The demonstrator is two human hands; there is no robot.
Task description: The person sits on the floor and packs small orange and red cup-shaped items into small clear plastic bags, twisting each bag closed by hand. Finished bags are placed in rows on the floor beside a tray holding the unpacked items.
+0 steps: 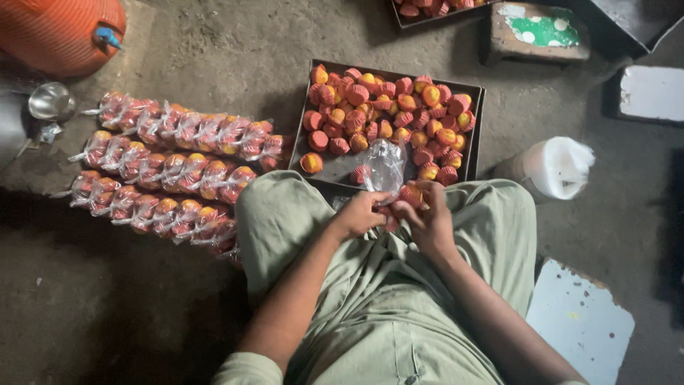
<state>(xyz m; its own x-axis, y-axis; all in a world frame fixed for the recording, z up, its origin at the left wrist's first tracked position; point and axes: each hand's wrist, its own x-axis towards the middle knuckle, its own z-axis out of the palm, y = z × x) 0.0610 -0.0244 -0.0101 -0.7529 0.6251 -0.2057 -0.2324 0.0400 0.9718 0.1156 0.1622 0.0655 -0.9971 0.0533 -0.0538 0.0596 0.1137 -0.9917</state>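
Note:
My left hand (360, 214) grips the lower end of a clear plastic bag (385, 165) that stands up between my knees. My right hand (427, 217) holds a small yellow cake in a red paper cup (411, 194) right at the bag, fingers closed around it. Just beyond both hands a dark tray (476, 125) lies on the floor, filled with several more red-cupped cakes (388, 107). I am seated, with my green trousers filling the lower middle of the view.
Three long rows of bagged cakes (171, 167) lie on the floor to the left. An orange water cooler (60, 32) stands at top left, a white roll of bags (554, 167) at right, a second cake tray (434, 8) at top, white boards (581, 321) around.

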